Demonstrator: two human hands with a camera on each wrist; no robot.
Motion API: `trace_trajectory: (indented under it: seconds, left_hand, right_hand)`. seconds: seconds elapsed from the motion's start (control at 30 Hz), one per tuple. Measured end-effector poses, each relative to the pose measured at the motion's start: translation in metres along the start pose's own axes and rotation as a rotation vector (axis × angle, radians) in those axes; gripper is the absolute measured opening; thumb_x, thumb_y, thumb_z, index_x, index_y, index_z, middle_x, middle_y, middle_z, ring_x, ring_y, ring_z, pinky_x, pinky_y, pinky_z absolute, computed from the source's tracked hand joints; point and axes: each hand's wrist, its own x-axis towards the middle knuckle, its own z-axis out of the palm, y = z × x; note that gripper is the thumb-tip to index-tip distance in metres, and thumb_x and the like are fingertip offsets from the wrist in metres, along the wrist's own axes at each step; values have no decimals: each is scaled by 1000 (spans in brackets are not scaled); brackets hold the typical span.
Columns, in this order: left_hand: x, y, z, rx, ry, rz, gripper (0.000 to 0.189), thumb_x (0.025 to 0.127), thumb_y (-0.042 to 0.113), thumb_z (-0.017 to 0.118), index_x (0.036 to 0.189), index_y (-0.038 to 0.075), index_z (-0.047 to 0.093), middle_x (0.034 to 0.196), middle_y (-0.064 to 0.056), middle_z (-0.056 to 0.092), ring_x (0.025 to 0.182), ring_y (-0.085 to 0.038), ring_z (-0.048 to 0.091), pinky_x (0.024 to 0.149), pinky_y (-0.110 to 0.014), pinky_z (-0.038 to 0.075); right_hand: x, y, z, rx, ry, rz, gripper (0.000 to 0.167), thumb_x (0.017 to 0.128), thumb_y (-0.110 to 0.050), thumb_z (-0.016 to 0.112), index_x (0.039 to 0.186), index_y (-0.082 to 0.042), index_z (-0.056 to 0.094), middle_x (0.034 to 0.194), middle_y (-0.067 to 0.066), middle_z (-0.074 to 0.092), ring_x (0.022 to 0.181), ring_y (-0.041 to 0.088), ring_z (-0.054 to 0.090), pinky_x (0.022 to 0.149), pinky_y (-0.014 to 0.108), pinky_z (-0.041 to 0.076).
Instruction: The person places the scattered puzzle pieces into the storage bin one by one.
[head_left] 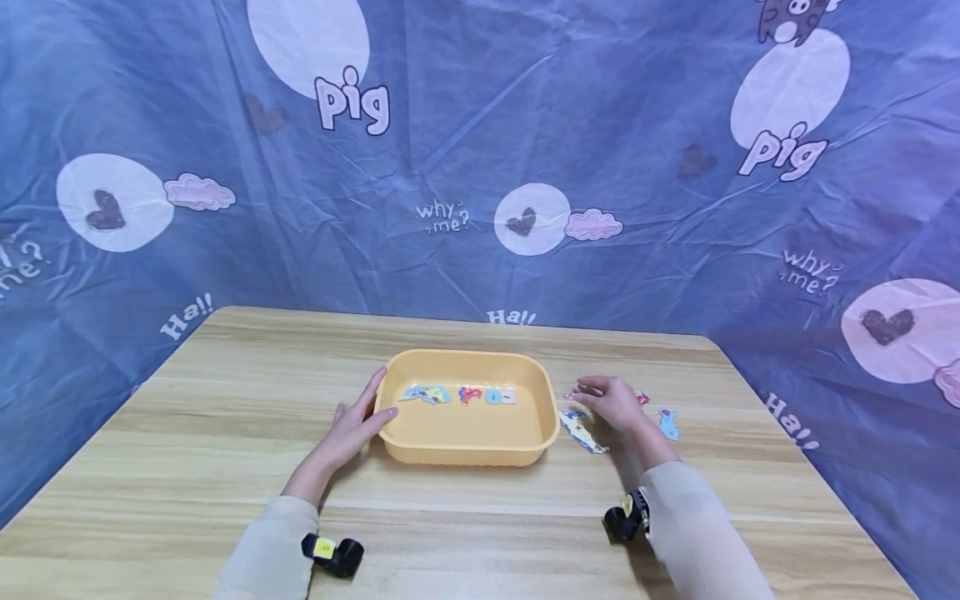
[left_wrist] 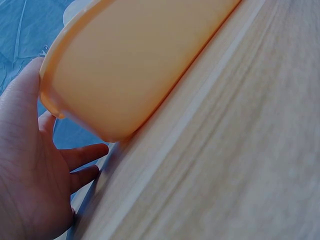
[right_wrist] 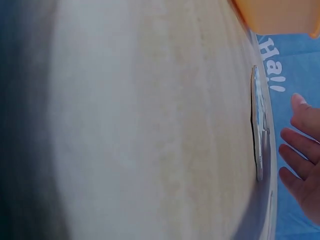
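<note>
My left hand [head_left: 347,433] grips the left end of a yellow-orange plastic basin [head_left: 465,457], thumb over the rim and the other fingers outside it. In the left wrist view the lower fingers [left_wrist: 82,156] stay off the basin wall. Flat on the basin floor lie a blue-and-yellow cutout piece [head_left: 426,394], a red one [head_left: 469,394] and a pale blue one [head_left: 500,397]. My right hand [head_left: 619,405] hovers just right of the basin, fingers loosely bent, holding nothing. Below its fingers is a larger cream-and-blue cutout piece [head_left: 581,433], flat on the table.
A small blue cutout piece [head_left: 668,425] and a red one [head_left: 642,397] lie on the wooden table [head_left: 187,467] beyond the right hand. A tiny piece [head_left: 569,396] is by its fingertips. A blue printed cloth [head_left: 450,275] hangs behind the table.
</note>
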Motion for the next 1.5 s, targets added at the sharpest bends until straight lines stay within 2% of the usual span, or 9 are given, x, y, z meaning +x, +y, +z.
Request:
trace_trajectory:
  seconds: [0.33, 0.5, 0.67, 0.87, 1.2, 1.5]
  left_hand:
    - [0, 0, 0, -4, -1, -2, 67, 86, 35, 47, 140, 21, 9, 137, -11, 24, 125, -34, 14, 92, -54, -16]
    - [1, -2, 0, -7, -1, 1, 68, 86, 37, 48, 140, 20, 10, 137, -11, 24, 125, -35, 14, 92, -54, -16]
    - [1, -1, 1, -4, -1, 7, 69, 85, 40, 47, 140, 22, 9, 138, -10, 23, 125, -34, 15, 92, -54, -16]
    - [0, -2, 1, 3, -2, 4, 68, 85, 41, 47, 140, 26, 9, 138, -10, 23, 125, -33, 15, 93, -54, -16]
    - [0, -2, 1, -1, -1, 7, 69, 85, 40, 47, 140, 18, 11, 137, -12, 24, 124, -35, 15, 92, -54, -15]
    - [1, -4, 2, -2, 11, 8, 70, 85, 41, 48, 140, 19, 12, 136, -13, 26, 124, -36, 16, 93, -53, -16]
  right_hand:
    - [-2, 10, 11, -9, 12, 57, 38, 79, -14, 63, 109, 7, 56, 104, 21, 57, 96, 34, 52, 84, 42, 40]
    - [-2, 14, 15, -50, 51, 49, 34, 79, -15, 63, 107, 4, 59, 110, 19, 55, 102, 35, 48, 88, 44, 36]
    - [-3, 17, 18, -69, 66, 34, 33, 80, -14, 62, 107, 6, 58, 115, 20, 51, 110, 37, 41, 93, 45, 29]
    - [-4, 15, 21, -67, 86, 15, 31, 80, -12, 61, 104, 8, 59, 114, 22, 51, 109, 38, 41, 92, 46, 30]
    - [-3, 18, 27, -32, 128, 53, 25, 80, -12, 62, 96, 7, 63, 114, 21, 52, 110, 36, 41, 92, 45, 31]
    - [-2, 16, 30, -77, 174, 37, 22, 78, -12, 63, 92, 5, 65, 109, 20, 55, 107, 35, 45, 91, 44, 33]
